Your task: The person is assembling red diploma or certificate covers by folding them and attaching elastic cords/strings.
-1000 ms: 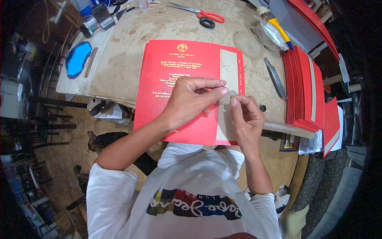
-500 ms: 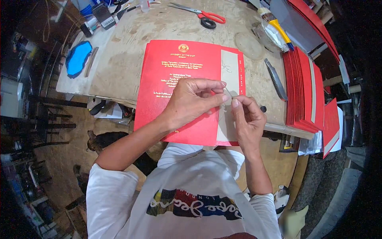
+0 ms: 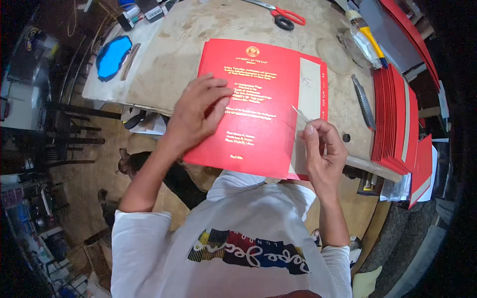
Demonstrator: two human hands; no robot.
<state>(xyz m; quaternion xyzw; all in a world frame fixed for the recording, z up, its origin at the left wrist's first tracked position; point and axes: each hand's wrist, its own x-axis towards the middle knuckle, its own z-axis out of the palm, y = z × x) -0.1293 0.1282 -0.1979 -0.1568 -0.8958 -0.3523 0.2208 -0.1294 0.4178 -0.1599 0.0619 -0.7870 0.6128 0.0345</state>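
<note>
A red cover [image 3: 258, 99] with gold print is laid flat on the worn table [image 3: 198, 30], its near edge reaching past the table's front edge toward the person. Along its right side a pale grey strip [image 3: 310, 94] runs from top to bottom. The left hand [image 3: 196, 116] is pressed flat on the cover's left half, fingers spread apart and nothing gripped. The right hand [image 3: 323, 151] is held at the cover's lower right, just beside the grey strip; its thumb and fingers are pinched together on the end of a thin clear sliver [image 3: 299, 113], which slants up and to the left over the strip. What the sliver is made of cannot be told. Beyond the cover, red-handled scissors [image 3: 283, 12] are seen at the far edge of the table. To the right a brush [image 3: 367, 35] with a yellow handle lies near a clear plastic bag, and a dark blade [image 3: 363, 102] lies between the cover and a stack of red covers [image 3: 395, 114] that is set at the table's right end. At the far left a blue dish [image 3: 113, 57] rests on the table corner. A white shirt [image 3: 223, 238] with a coloured print is seen in the lower part of the view.
</note>
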